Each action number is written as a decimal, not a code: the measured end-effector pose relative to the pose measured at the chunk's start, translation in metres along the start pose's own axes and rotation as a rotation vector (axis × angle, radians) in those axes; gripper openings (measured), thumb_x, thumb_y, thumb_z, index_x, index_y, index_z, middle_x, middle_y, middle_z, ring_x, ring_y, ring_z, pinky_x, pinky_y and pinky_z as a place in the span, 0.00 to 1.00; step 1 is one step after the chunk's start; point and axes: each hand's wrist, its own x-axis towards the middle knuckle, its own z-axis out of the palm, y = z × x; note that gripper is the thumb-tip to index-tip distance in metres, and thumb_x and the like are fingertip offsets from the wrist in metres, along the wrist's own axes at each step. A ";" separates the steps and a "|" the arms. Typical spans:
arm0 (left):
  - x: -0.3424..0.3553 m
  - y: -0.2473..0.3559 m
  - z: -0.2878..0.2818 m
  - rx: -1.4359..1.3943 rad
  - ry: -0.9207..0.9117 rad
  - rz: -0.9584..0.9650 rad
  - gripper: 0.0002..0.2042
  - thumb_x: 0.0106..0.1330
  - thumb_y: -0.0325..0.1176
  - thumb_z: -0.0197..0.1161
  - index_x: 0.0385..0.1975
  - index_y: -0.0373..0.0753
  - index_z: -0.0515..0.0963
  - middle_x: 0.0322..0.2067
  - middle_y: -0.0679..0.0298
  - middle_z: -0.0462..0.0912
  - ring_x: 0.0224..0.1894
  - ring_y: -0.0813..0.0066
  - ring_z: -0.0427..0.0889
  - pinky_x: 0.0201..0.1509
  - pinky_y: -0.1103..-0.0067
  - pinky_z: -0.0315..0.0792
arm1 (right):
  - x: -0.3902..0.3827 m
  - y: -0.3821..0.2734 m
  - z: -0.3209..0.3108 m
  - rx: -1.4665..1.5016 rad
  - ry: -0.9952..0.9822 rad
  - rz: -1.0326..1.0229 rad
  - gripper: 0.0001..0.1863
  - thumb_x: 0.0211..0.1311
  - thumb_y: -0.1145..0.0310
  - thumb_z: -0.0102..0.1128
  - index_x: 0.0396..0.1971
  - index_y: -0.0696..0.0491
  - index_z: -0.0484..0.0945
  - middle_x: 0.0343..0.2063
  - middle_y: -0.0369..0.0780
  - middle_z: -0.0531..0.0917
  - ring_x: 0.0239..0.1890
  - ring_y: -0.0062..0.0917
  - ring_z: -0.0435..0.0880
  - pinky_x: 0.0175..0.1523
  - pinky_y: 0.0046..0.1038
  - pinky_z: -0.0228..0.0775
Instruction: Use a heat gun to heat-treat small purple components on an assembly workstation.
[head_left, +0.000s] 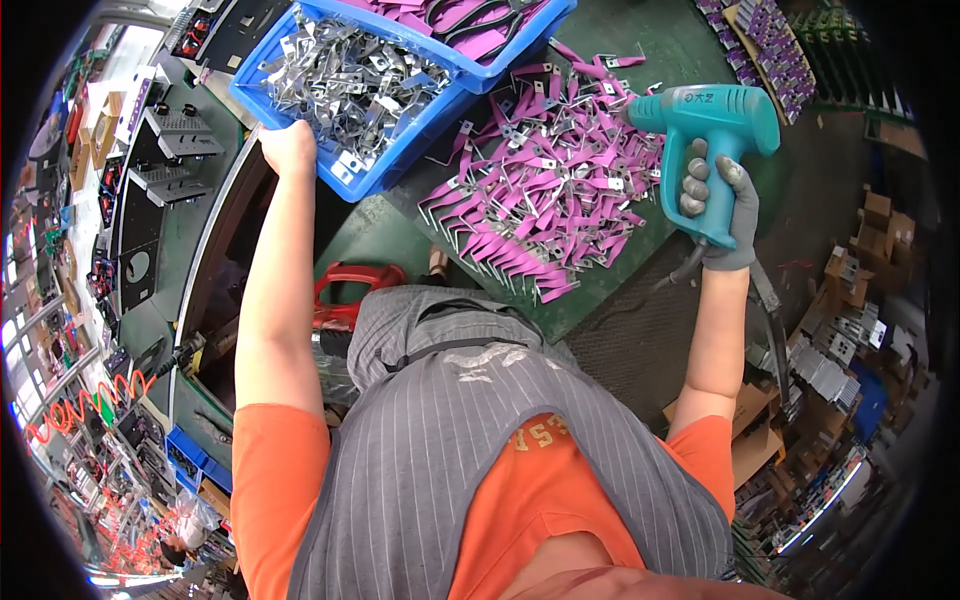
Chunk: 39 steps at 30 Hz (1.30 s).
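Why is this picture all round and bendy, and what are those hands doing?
It comes from a camera worn on the head of a person, looking down. Its very wide lens bends straight edges. There's no robot, just two hands. The bare left hand touches the edge of a blue bin with silvery metal parts. The gloved right hand holds what looks like a teal heat gun. Many purple-covered metal pieces lie heaped on the green table.

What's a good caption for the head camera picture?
Gloved right hand points a teal heat gun toward pink-sleeved metal pieces; left hand at a blue bin.
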 end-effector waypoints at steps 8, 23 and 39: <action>0.013 -0.017 0.011 0.004 -0.002 0.003 0.26 0.43 0.30 0.55 0.46 0.28 0.66 0.41 0.45 0.76 0.46 0.53 0.76 0.53 0.71 0.67 | 0.013 -0.004 -0.002 0.004 -0.027 -0.053 0.19 0.58 0.66 0.51 0.47 0.59 0.67 0.28 0.38 0.77 0.24 0.22 0.74 0.25 0.25 0.70; 0.009 -0.013 0.004 -0.026 0.009 -0.021 0.24 0.44 0.30 0.55 0.45 0.28 0.67 0.40 0.45 0.77 0.45 0.53 0.76 0.52 0.72 0.67 | 0.044 0.005 0.000 0.023 -0.222 -0.016 0.21 0.59 0.66 0.49 0.50 0.61 0.64 0.31 0.39 0.73 0.26 0.20 0.72 0.28 0.22 0.68; 0.007 -0.019 0.012 -0.023 0.130 0.054 0.19 0.42 0.29 0.56 0.37 0.30 0.72 0.33 0.52 0.79 0.36 0.58 0.79 0.45 0.73 0.70 | 0.070 0.009 0.000 -0.049 -0.063 -0.014 0.21 0.55 0.67 0.54 0.48 0.58 0.65 0.27 0.38 0.75 0.23 0.23 0.73 0.24 0.25 0.68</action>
